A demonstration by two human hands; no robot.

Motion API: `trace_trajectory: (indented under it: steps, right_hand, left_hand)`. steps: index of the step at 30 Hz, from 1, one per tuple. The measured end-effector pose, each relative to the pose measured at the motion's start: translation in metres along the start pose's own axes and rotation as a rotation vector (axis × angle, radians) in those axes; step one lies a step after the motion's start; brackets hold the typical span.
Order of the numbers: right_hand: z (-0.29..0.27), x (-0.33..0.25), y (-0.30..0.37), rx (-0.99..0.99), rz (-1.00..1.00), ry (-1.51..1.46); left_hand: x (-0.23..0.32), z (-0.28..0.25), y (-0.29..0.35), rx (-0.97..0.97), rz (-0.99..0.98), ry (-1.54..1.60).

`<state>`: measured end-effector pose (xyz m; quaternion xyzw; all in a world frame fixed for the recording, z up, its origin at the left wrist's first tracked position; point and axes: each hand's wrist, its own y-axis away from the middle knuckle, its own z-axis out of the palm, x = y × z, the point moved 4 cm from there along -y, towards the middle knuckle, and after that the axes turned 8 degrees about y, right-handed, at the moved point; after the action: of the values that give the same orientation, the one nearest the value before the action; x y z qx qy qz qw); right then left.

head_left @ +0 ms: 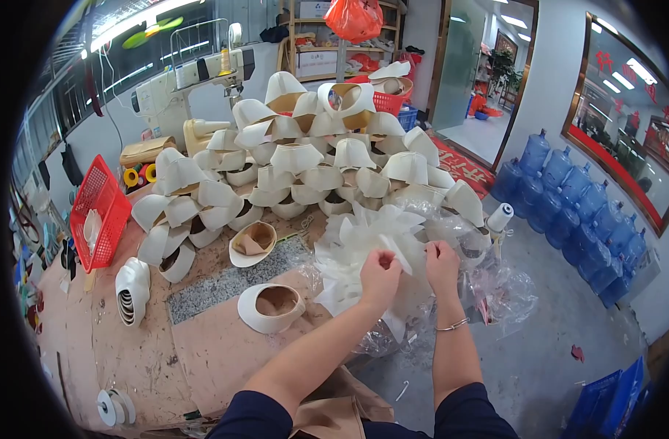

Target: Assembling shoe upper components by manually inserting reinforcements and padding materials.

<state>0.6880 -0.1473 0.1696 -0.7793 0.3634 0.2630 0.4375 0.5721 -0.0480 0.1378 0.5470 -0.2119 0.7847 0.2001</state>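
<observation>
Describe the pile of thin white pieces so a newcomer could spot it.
Start from the big heap of cream, hollow shells on the workbench. Follow its near right edge toward the person's left hand; the pile of thin white pieces spreads beside and beyond that hand. Unlike the curved shells, these look flat, translucent and fanned into points.
</observation>
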Motion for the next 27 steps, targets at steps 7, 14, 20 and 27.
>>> trace_trajectory:
  steps: [7,14,20,27]
  right_hand:
    - [-0.015,-0.027,0.009,0.225,-0.315,0.261]
    - [0.026,-0.086,0.010,-0.492,-0.256,0.151]
    - [0.028,-0.074,-0.003,-0.414,-0.316,0.322]
    - [0.035,-0.064,0.003,-0.215,-0.277,0.331]
  left_hand:
    - [0.033,-0.038,0.020,-0.053,0.082,0.159]
    - [0.005,-0.018,0.022,-0.084,-0.135,0.612]
    - [-0.006,-0.011,0.022,0.033,-0.308,0.686]
    - [0.005,-0.021,0.012,0.077,-0.198,0.488]
